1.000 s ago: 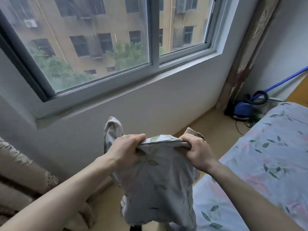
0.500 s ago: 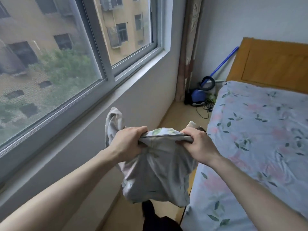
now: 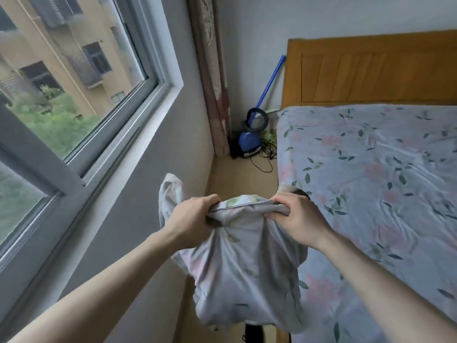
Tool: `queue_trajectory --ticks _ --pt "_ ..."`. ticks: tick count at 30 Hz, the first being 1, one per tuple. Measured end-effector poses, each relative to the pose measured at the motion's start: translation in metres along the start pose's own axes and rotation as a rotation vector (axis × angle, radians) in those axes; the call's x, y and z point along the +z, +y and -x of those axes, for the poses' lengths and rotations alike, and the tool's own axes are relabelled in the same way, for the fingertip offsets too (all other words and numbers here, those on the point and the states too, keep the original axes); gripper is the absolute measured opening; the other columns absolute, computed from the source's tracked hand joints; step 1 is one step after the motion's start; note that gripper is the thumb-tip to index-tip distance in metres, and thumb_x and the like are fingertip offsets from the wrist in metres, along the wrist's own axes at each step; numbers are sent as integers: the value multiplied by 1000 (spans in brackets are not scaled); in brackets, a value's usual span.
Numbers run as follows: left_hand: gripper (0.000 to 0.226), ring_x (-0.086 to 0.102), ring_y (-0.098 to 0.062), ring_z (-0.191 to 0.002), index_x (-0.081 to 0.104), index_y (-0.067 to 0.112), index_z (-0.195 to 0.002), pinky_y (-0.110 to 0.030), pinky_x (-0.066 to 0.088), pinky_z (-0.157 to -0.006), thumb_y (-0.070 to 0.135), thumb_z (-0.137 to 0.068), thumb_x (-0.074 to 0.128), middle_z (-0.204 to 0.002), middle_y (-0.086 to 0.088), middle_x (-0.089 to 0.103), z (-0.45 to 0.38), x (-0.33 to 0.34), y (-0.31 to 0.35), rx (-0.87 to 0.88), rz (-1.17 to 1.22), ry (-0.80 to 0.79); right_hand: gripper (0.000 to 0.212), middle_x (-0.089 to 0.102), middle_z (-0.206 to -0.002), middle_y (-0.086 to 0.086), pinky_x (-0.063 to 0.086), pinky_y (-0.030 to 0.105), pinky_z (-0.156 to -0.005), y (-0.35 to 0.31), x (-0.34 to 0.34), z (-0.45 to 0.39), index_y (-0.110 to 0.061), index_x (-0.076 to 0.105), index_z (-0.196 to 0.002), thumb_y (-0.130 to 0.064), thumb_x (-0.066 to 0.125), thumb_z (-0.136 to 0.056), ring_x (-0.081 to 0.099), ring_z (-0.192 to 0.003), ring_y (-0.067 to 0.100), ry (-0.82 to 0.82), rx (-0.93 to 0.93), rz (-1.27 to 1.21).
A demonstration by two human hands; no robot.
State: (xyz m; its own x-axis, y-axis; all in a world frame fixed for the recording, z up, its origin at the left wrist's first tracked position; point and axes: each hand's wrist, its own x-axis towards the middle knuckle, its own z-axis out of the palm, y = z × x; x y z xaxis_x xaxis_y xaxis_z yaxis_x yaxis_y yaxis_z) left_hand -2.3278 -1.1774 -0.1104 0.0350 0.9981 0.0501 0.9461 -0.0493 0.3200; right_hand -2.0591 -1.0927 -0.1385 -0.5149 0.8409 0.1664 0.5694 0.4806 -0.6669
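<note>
A pale floral pillowcase (image 3: 247, 271) hangs in the air between the window wall and the bed. My left hand (image 3: 191, 222) grips its upper edge on the left, fingers curled round the bunched cloth. My right hand (image 3: 296, 219) grips the same edge on the right. The edge is stretched taut between both hands. A loose corner of the cloth sticks up behind my left hand. The rest droops down toward the floor.
A bed with a floral sheet (image 3: 383, 194) and a wooden headboard (image 3: 371, 70) fills the right. A window (image 3: 61, 95) runs along the left wall. In the far corner stand a curtain (image 3: 212, 82), a blue appliance (image 3: 248, 142) with cables and a blue pole (image 3: 270, 82).
The view has swung right from the window toward the bed and headboard. Both hands keep the same grip on the pillowcase, which has swung along with them.
</note>
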Motion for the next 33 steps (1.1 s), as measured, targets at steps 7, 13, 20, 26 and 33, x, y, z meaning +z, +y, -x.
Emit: queue_trajectory --ticks 7,13,20,26,33 --pt "23 48 -16 -66 43 22 -80 -37 41 -55 25 -75 65 -69 8 54 -141 -1 -26 144 56 -60 30 60 -82 -20 38 19 -61 37 -27 -93 -35 54 -69 -34 77 -88 55 -77 3 88 75 51" --pt "29 47 -14 -68 41 30 -80 -36 39 -57 28 -77 69 -68 15 51 -259 -6 -53 277 77 -90 25 57 -71 -12 39 23 -63 62 -42 -173 -26 59 -74 -34 77 -89 54 -75 5 182 143 117" --pt "28 59 -17 -79 43 38 -87 -38 49 -63 31 -77 69 -80 16 60 -383 -17 -86 415 96 -89 27 58 -73 -6 45 34 -67 81 -51 -264 -20 59 -74 -35 75 -89 55 -73 13 284 232 173" --pt "27 61 -20 -85 50 36 -96 -35 46 -63 40 -81 72 -90 13 67 -489 -15 -81 532 82 -134 26 61 -77 -5 44 36 -66 116 -71 -321 -17 59 -78 -34 76 -89 57 -75 13 357 343 179" --pt "35 64 -20 -89 58 32 -107 -41 55 -72 48 -79 71 -94 12 70 -620 17 -57 585 60 -188 50 42 -61 -5 27 22 -55 189 -115 -392 -28 34 -63 -29 76 -89 44 -61 7 413 358 195"
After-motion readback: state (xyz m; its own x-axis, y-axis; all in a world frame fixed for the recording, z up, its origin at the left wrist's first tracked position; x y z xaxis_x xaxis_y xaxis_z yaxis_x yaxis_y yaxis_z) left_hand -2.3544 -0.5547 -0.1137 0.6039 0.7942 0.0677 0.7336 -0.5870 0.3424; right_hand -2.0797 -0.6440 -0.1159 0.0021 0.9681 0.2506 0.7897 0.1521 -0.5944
